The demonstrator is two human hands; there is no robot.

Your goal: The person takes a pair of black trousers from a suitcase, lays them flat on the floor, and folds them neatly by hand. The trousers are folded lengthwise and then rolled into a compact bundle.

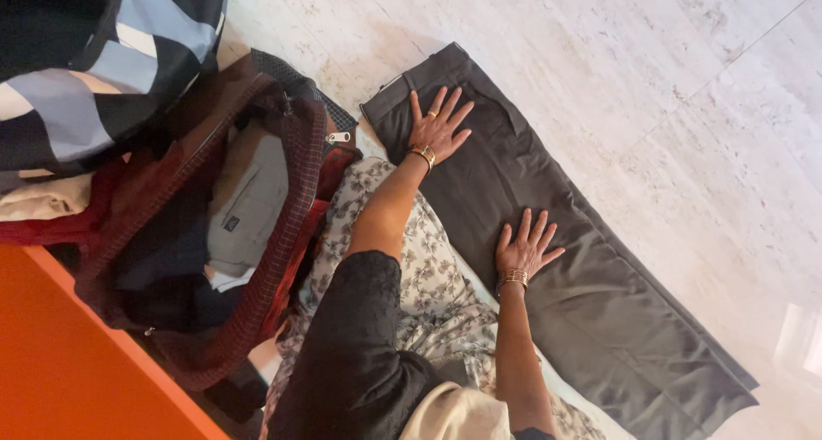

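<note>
Dark trousers (548,260) were laid flat on the floor (685,80), not yet folded.
The left hand (438,127) and right hand (524,247) were pressed on them, fingers spread; an open bag (257,234) of clothes was left.

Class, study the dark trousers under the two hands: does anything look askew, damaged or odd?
Nothing stands out. The dark trousers lie flat on the pale floor, left hand and right hand both spread on them.

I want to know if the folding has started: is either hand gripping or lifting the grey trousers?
No: the left hand and the right hand both lie flat, fingers spread, on the grey trousers spread on the floor.
</note>
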